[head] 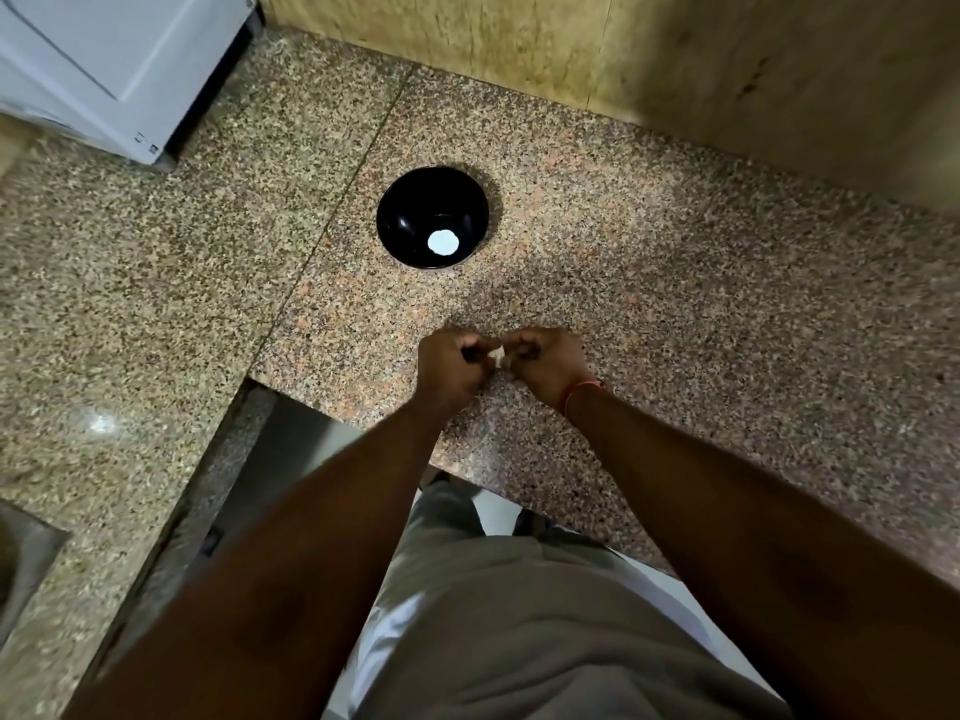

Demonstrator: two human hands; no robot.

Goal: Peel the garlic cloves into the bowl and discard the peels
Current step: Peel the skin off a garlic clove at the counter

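Because both hands are curled tightly together, only a small white sliver of the clove (497, 356) is seen between them, and whether skin is still on it cannot be told. The left hand (453, 365) and right hand (545, 362) are held knuckles-up just above the counter (675, 283), fingertips turned inward, and the clove is pinched between the two sets of fingers. A thin red thread (574, 393) is worn round the right wrist. Both forearms are cut off by the lower edge of the view. Well beyond the grip, slightly to its left, a round glossy black bowl (410, 215) is set on the speckled, polished granite; a single pale, bright patch (442, 242) is seen at its bottom, too washed out to be identified. Far to the grip's left, a white appliance (119, 65) is only partly shown.
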